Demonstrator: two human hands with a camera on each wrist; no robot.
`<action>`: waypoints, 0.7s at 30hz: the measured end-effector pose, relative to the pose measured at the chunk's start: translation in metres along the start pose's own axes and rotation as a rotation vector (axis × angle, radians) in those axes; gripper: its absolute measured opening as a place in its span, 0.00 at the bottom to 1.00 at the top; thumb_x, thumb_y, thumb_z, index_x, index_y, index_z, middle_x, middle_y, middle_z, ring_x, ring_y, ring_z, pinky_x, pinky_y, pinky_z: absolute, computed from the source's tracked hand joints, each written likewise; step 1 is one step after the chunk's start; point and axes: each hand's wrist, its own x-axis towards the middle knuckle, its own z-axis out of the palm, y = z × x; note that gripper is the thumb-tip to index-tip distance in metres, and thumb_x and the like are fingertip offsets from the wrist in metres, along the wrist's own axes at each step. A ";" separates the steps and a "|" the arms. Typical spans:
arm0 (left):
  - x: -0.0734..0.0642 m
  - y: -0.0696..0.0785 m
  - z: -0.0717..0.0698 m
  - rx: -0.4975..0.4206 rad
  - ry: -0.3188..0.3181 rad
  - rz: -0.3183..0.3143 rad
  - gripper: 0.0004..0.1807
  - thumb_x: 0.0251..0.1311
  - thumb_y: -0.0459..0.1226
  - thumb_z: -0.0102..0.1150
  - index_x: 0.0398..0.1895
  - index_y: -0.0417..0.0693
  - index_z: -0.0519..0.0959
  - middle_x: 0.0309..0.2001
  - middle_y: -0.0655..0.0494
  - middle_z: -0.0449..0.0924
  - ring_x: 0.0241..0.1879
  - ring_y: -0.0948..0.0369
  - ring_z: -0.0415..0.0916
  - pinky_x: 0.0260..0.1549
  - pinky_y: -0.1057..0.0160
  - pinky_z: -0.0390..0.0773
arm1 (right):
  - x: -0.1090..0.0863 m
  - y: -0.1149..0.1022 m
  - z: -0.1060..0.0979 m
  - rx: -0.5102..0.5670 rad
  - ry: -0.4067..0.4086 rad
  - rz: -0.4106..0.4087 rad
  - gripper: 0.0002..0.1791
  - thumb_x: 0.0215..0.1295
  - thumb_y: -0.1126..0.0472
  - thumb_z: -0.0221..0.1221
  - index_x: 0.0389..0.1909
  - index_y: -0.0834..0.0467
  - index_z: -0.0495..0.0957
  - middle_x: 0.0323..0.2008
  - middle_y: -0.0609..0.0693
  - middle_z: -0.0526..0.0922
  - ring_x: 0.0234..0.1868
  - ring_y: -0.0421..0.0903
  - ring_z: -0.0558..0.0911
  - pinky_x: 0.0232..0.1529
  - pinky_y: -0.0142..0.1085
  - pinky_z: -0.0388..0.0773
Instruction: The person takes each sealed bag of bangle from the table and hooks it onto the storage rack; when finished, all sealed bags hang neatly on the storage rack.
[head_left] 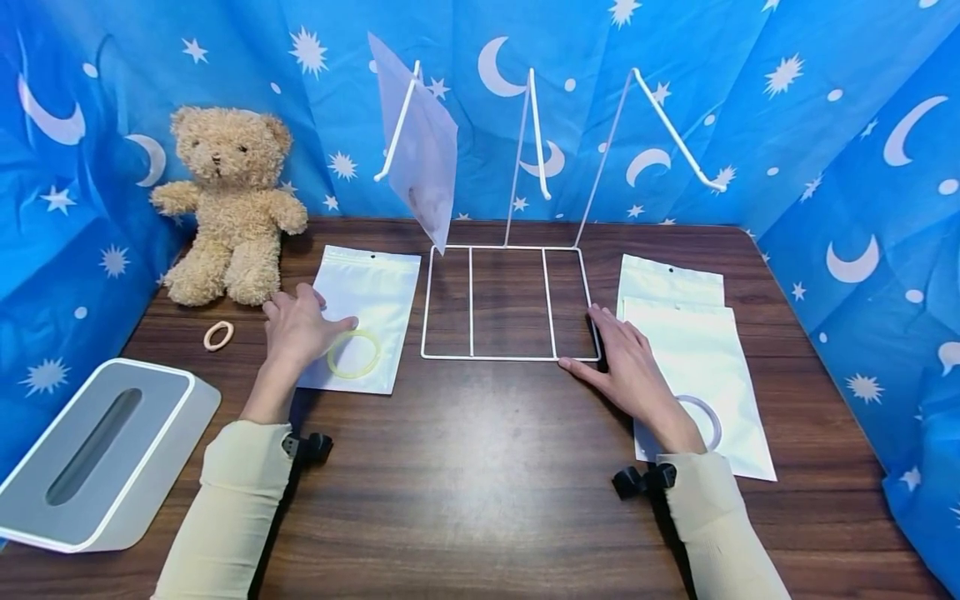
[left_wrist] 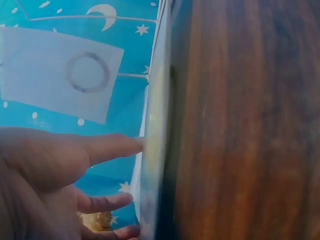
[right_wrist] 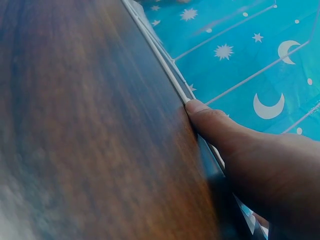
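In the head view my left hand (head_left: 298, 327) is over the left edge of a white zip pouch (head_left: 367, 287), fingers spread. Its thumb touches the pouch beside a yellow ring (head_left: 377, 367), which shows at the lower part. My right hand (head_left: 630, 367) rests at the front right corner of a white wire display rack (head_left: 510, 359), thumb at the front bar and fingers along the side bar. In the right wrist view the thumb touches the rack's wire (right_wrist: 172, 80). From the rack's left hook hangs a pouch (head_left: 423, 142); the left wrist view shows a ring (left_wrist: 88, 72) in it.
Two more white pouches (head_left: 675, 333) overlap on the right, with a pale purple ring (head_left: 716, 425) at the lower one, partly behind my right wrist. A teddy bear (head_left: 228, 200) sits at the back left. Near it lie a small beige ring (head_left: 218, 336) and a tissue box (head_left: 157, 475).
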 end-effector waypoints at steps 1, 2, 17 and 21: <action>0.000 0.000 0.000 0.000 -0.003 -0.010 0.33 0.55 0.51 0.69 0.48 0.32 0.68 0.50 0.23 0.61 0.53 0.31 0.56 0.48 0.35 0.63 | 0.000 0.000 0.000 0.002 0.002 0.000 0.54 0.60 0.29 0.57 0.74 0.63 0.55 0.72 0.64 0.59 0.72 0.60 0.57 0.69 0.57 0.49; 0.000 0.001 0.000 0.008 -0.008 -0.019 0.34 0.56 0.52 0.68 0.48 0.32 0.67 0.51 0.22 0.60 0.54 0.30 0.55 0.49 0.34 0.63 | 0.000 0.000 0.000 0.003 0.004 -0.001 0.54 0.60 0.30 0.57 0.74 0.63 0.55 0.72 0.64 0.59 0.72 0.60 0.57 0.69 0.57 0.49; 0.003 0.003 0.005 0.025 0.024 -0.051 0.41 0.53 0.53 0.70 0.53 0.30 0.63 0.53 0.19 0.59 0.57 0.26 0.54 0.49 0.28 0.60 | 0.000 0.000 0.001 0.008 0.017 -0.011 0.54 0.60 0.31 0.59 0.74 0.64 0.55 0.71 0.64 0.60 0.72 0.59 0.57 0.69 0.55 0.50; 0.002 0.002 0.006 -0.027 0.043 -0.052 0.38 0.52 0.52 0.71 0.51 0.32 0.64 0.56 0.20 0.56 0.57 0.25 0.53 0.49 0.27 0.59 | 0.001 0.001 0.001 0.014 0.009 -0.005 0.55 0.59 0.30 0.59 0.74 0.63 0.55 0.72 0.64 0.59 0.73 0.58 0.57 0.70 0.55 0.49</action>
